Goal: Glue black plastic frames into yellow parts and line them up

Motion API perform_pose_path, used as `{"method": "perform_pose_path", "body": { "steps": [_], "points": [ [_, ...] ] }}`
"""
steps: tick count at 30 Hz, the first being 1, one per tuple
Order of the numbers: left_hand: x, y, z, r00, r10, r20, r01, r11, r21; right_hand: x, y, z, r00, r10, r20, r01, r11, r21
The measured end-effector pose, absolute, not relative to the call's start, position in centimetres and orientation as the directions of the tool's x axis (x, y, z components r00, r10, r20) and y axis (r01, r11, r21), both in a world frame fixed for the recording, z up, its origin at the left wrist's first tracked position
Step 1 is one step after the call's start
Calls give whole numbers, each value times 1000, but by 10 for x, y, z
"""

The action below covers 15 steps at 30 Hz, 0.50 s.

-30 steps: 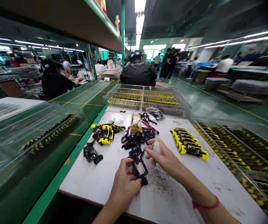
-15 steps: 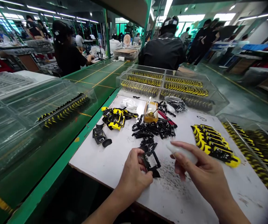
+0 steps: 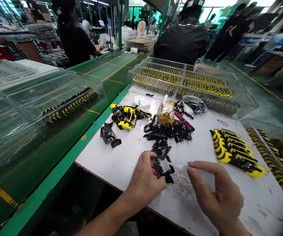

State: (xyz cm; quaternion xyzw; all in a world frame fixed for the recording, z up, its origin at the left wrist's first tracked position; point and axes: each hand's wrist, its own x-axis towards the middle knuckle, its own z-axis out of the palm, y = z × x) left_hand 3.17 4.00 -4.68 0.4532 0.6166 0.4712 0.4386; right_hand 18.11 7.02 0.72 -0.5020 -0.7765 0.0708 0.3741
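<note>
My left hand [image 3: 147,175] grips a black plastic frame part [image 3: 164,165] by its left side, just above the white board. Fingers of my right hand [image 3: 215,190] curl round a whitish, translucent squeeze bottle [image 3: 209,178]. Its pale tip points left at the black part, and whether they touch I cannot tell. Beyond my left hand lies a heap of small black plastic pieces [image 3: 169,132]. A similar black part [image 3: 109,135] and yellow-and-black car shells [image 3: 125,116] rest to the left. At the right stands a row of yellow-and-black shells [image 3: 235,150].
Clear trays of yellow-and-black parts stand behind [image 3: 181,83], at right [image 3: 274,154] and on the green belt [image 3: 69,105] at left. An amber container [image 3: 166,113], red tweezer-like tool [image 3: 184,119], white crumpled tissue [image 3: 141,103] and bag of black pieces [image 3: 194,104] lie on the board [image 3: 129,155]. Co-workers sit beyond.
The view has shifted, so the bench appears further right and higher. My right hand has turned, bringing the bottle's tip level and nearer the black part. The left hand keeps its hold.
</note>
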Motion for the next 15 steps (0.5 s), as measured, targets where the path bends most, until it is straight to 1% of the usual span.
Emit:
{"method": "perform_pose_path", "body": {
  "steps": [3, 8, 15],
  "points": [
    [31, 39, -46, -206, 973, -100, 162, 134, 978, 181, 72, 5, -250, 826, 505, 730, 503, -462],
    [31, 39, -47, -205, 976, -76, 162, 111, 981, 179, 71, 6, -243, 838, 489, 752, 481, -451],
    [29, 40, -49, -183, 981, -71, 147, 98, 984, 177, 72, 5, -229, 817, 529, 747, 496, -443]
  ]
}}
